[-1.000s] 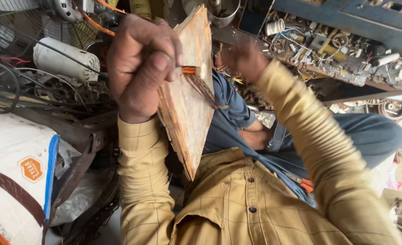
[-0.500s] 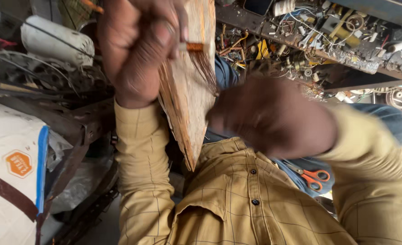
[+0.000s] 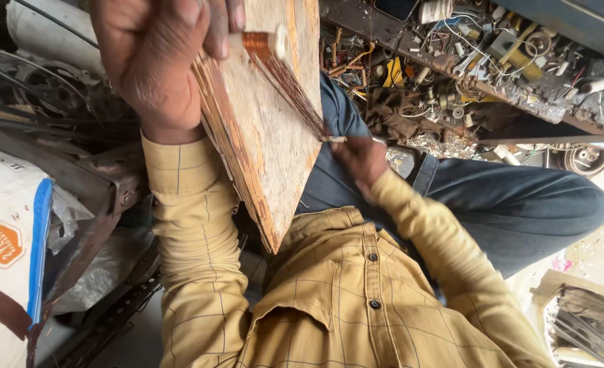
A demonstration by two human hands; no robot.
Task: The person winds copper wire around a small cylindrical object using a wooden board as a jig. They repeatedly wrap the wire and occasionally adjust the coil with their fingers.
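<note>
My left hand grips the upper edge of a worn wooden board that is held upright over my lap. A skein of thin copper wire runs across the board's face from a small peg by my left fingers down to a second pale peg near the board's right edge. My right hand sits at that lower peg, its fingers pinched on the wire's end. I wear a yellow checked shirt and blue trousers.
A shelf crowded with loose wires and small electronic parts runs across the top right. A white sack with an orange label and rusty metal bars lie at the left. A round metal part is at the right.
My right hand swept from behind the board's upper part down across its front, and now rests at the lower peg. My left hand has kept its hold on the board.
</note>
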